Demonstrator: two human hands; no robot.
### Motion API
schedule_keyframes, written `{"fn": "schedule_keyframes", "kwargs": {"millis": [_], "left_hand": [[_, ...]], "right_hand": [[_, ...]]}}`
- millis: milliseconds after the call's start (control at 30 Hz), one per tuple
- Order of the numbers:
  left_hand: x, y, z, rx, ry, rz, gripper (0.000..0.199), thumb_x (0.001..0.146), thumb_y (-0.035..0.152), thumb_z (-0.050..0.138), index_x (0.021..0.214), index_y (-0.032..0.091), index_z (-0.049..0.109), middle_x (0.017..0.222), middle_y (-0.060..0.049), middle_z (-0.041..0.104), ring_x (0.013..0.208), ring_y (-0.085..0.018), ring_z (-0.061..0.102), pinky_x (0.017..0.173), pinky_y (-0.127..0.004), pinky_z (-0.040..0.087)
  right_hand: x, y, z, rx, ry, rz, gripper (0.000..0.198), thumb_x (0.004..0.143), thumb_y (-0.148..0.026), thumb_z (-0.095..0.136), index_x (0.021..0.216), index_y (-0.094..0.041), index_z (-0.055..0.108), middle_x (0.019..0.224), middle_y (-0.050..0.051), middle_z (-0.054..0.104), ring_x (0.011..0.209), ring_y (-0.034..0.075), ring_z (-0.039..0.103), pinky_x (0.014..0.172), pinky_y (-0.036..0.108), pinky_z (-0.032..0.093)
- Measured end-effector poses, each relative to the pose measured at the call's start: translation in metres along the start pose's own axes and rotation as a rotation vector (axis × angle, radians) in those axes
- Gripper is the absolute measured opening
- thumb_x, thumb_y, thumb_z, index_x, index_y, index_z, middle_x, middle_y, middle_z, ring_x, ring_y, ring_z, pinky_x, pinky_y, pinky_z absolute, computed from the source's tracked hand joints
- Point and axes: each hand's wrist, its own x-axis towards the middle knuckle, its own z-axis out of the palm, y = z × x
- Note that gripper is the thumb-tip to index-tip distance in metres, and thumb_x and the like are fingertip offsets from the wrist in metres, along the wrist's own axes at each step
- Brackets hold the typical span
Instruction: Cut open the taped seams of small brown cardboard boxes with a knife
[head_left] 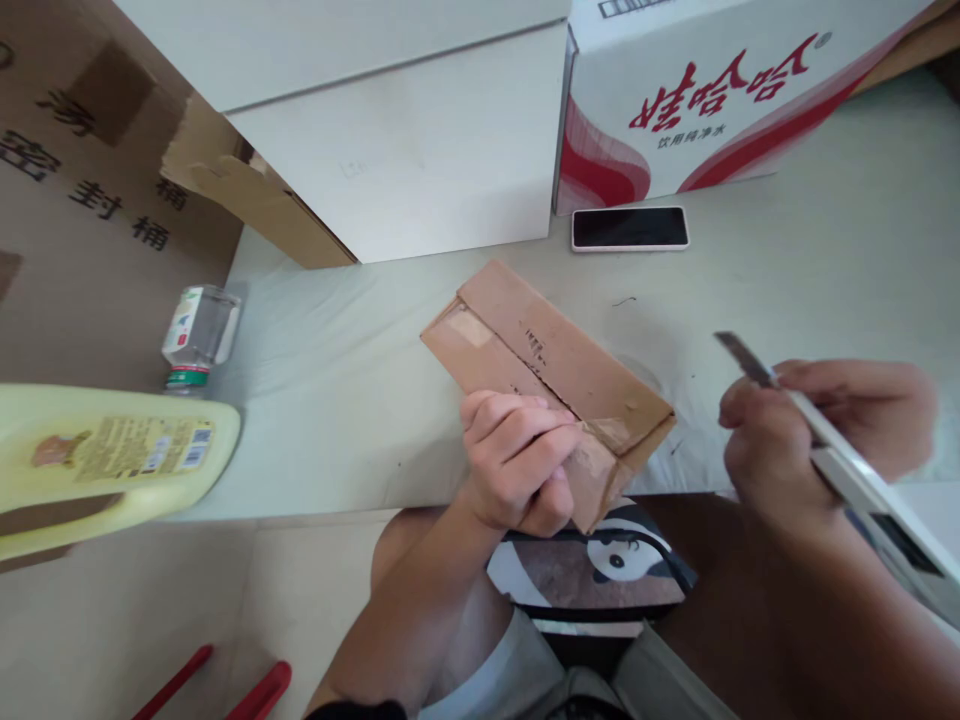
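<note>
My left hand (517,455) is closed round the lower side of a small brown cardboard box (570,345), which is tilted above the cloth edge. Clear tape and handwriting show on the box, and a dark seam runs along its length. Off to the right, my right hand (780,450) is closed on a utility knife (825,425) with a pale body. Its dark blade points up and left, apart from the box. Part of the knife's body is hidden behind the fingers.
Large white cartons (450,160) stand at the back, with a phone (630,229) lying before the red-printed carton (697,120). At left are a clear plastic bottle (202,330), a yellow jug (150,445) and a big brown carton (97,250). Red handles (259,692) show at lower left.
</note>
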Motion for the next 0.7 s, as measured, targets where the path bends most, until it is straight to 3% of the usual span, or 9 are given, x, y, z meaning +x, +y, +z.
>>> {"fn": "schedule_keyframes", "kwargs": {"millis": [67, 133, 233, 367, 467, 600, 700], "left_hand": [[0.000, 0.000, 0.000, -0.002, -0.001, 0.005, 0.025, 0.077, 0.022, 0.046, 0.090, 0.024, 0.067, 0.080, -0.001, 0.076, 0.081, -0.020, 0.065, 0.077, -0.040, 0.048], [-0.001, -0.001, 0.000, -0.008, 0.000, 0.010, 0.026, 0.077, 0.022, 0.046, 0.091, 0.024, 0.068, 0.081, -0.001, 0.076, 0.082, -0.020, 0.065, 0.078, -0.040, 0.048], [-0.002, -0.002, 0.000, -0.015, -0.001, 0.009, 0.026, 0.076, 0.022, 0.047, 0.091, 0.024, 0.068, 0.081, -0.001, 0.077, 0.082, -0.020, 0.066, 0.079, -0.041, 0.048], [0.001, -0.003, -0.001, -0.006, -0.015, 0.028, 0.026, 0.077, 0.022, 0.046, 0.091, 0.024, 0.068, 0.081, -0.002, 0.077, 0.082, -0.021, 0.065, 0.079, -0.041, 0.047], [0.002, -0.004, -0.002, -0.001, -0.022, 0.034, 0.025, 0.079, 0.023, 0.046, 0.091, 0.024, 0.068, 0.081, -0.001, 0.076, 0.083, -0.020, 0.065, 0.079, -0.040, 0.047], [0.001, -0.004, -0.002, -0.018, -0.012, 0.035, 0.025, 0.078, 0.022, 0.046, 0.091, 0.023, 0.068, 0.081, -0.002, 0.076, 0.082, -0.020, 0.065, 0.079, -0.041, 0.048], [-0.001, -0.004, -0.001, -0.029, -0.003, 0.024, 0.025, 0.077, 0.022, 0.047, 0.091, 0.023, 0.068, 0.081, -0.001, 0.076, 0.082, -0.020, 0.065, 0.079, -0.041, 0.048]], "right_hand": [[0.006, 0.017, 0.001, -0.187, 0.194, -0.014, 0.011, 0.080, -0.019, 0.071, 0.084, -0.025, 0.063, 0.060, -0.001, 0.053, 0.046, 0.014, 0.047, 0.043, 0.031, 0.031], [0.012, 0.032, 0.004, -0.373, 0.105, -0.079, 0.005, 0.081, -0.021, 0.067, 0.080, -0.024, 0.064, 0.062, 0.000, 0.058, 0.049, 0.015, 0.049, 0.049, 0.031, 0.036], [0.018, 0.044, 0.010, -0.461, -0.107, -0.114, 0.007, 0.084, -0.024, 0.059, 0.081, -0.023, 0.065, 0.065, 0.001, 0.061, 0.054, 0.018, 0.054, 0.055, 0.032, 0.040], [0.018, 0.046, 0.017, -0.397, -0.298, -0.044, 0.010, 0.082, -0.027, 0.061, 0.088, -0.022, 0.067, 0.057, -0.002, 0.059, 0.050, 0.018, 0.054, 0.053, 0.031, 0.041], [0.016, 0.046, 0.022, -0.331, -0.346, 0.018, 0.016, 0.082, -0.026, 0.064, 0.097, -0.021, 0.067, 0.058, -0.003, 0.063, 0.048, 0.017, 0.057, 0.052, 0.030, 0.042], [0.010, 0.034, 0.024, -0.163, -0.204, 0.027, 0.017, 0.082, -0.024, 0.067, 0.099, -0.023, 0.066, 0.067, 0.000, 0.069, 0.056, 0.018, 0.065, 0.053, 0.030, 0.045], [0.003, 0.012, 0.019, 0.128, -0.055, 0.004, 0.013, 0.088, -0.026, 0.063, 0.101, -0.027, 0.062, 0.057, -0.004, 0.060, 0.046, 0.016, 0.055, 0.046, 0.030, 0.040]]}}
